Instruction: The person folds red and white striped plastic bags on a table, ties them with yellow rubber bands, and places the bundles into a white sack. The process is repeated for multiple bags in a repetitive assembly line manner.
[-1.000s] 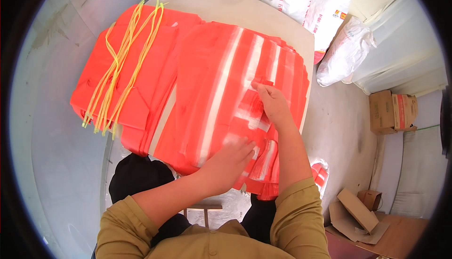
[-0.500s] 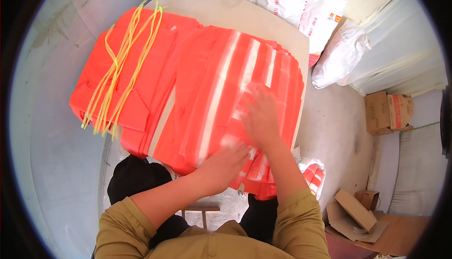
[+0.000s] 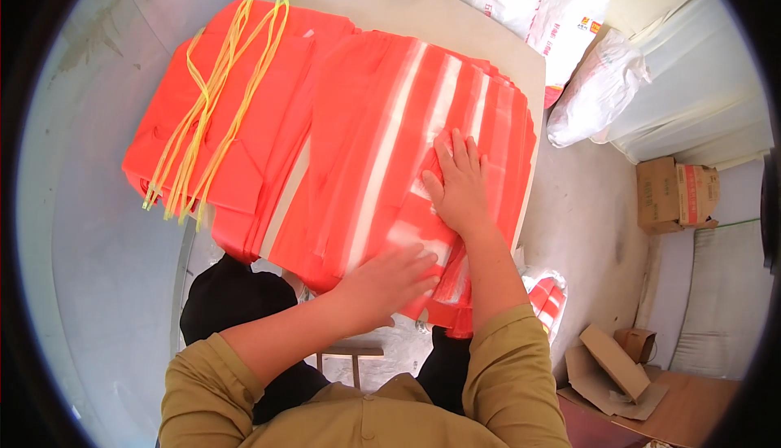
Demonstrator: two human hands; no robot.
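Note:
A wide fanned stack of thin red plastic sheets with whitish bands covers most of the table; whether they are bags I cannot tell. My right hand lies flat on its right part, palm down and fingers spread. At the near edge of the stack, my left hand rests with its fingers stretched out toward the right. Neither hand grips anything that I can see. On the left sits a folded red pile, with several long yellow strings draped across it.
White printed sacks and a stuffed white bag lie beyond the table's far right side. A cardboard box stands by the right wall. Flattened cardboard lies at lower right. Near my right forearm is a clear bag of red-and-white material.
My right hand, blurred earlier, now lies flat with fingers spread, slightly farther right. The left hand's fingers are still near the front edge. The view has shifted slightly.

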